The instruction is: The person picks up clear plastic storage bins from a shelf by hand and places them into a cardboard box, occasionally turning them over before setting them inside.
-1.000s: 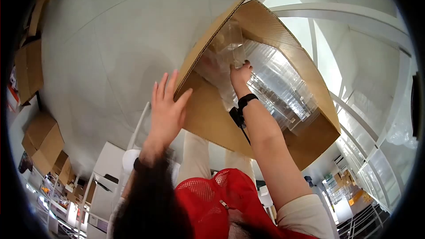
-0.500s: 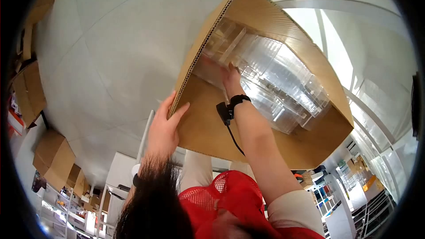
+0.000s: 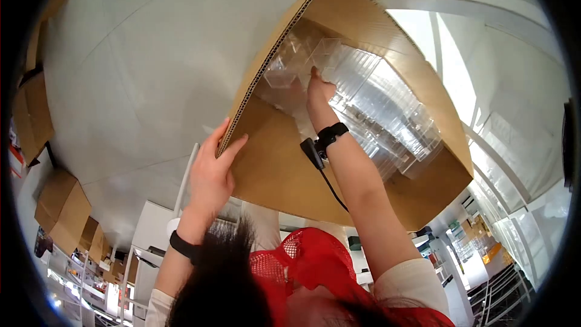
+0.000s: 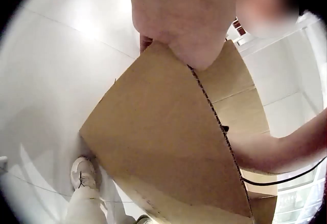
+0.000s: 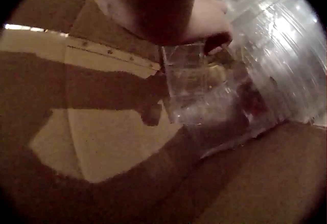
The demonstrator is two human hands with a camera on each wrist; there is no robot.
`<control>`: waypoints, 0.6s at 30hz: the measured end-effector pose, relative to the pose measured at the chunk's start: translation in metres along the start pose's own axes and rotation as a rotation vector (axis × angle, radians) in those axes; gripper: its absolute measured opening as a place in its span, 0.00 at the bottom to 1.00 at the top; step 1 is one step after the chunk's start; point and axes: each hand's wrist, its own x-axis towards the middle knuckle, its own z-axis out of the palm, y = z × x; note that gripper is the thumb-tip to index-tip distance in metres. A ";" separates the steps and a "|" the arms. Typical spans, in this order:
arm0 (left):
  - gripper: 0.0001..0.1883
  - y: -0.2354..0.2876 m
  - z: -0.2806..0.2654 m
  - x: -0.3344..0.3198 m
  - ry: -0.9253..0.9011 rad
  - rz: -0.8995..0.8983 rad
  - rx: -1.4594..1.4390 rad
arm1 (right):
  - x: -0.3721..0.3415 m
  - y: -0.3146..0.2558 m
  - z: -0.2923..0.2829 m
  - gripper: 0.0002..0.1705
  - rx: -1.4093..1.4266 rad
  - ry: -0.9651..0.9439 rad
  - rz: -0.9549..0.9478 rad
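My left hand (image 3: 212, 166) grips the near left wall of a large open cardboard box (image 3: 275, 172), the thumb inside the edge and the fingers outside. In the left wrist view that hand (image 4: 186, 22) sits at the top corner of the wall. Deep inside the box, my right hand (image 3: 319, 92) holds a thin-walled clear plastic box (image 5: 189, 83) by its rim, its fingers curled over the edge. Beside it, stacked clear plastic boxes (image 3: 381, 97) fill the right part of the carton. The fingertips are partly hidden in the head view.
A white metal frame (image 3: 484, 0) curves past the carton on the right. Cardboard boxes (image 3: 60, 200) stand along the far left, near a white table (image 3: 148, 230). A black cable (image 3: 333, 191) hangs from the right wrist. The person's shoe (image 4: 83, 173) is close to the carton.
My left hand came down from beside the carton's edge and took hold of it. Inside, my right hand pulled back lower, then reached farther in again among the clear boxes.
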 end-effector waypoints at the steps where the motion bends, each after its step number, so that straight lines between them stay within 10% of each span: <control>1: 0.29 0.000 0.000 0.000 0.010 0.009 0.011 | -0.029 -0.016 -0.004 0.40 -0.103 0.135 -0.064; 10: 0.28 0.000 -0.002 -0.002 0.022 -0.006 -0.004 | -0.089 -0.033 -0.045 0.36 -0.695 0.219 -0.986; 18: 0.29 -0.002 0.000 0.000 -0.014 0.006 0.020 | -0.046 -0.085 0.024 0.28 -1.131 0.227 -1.316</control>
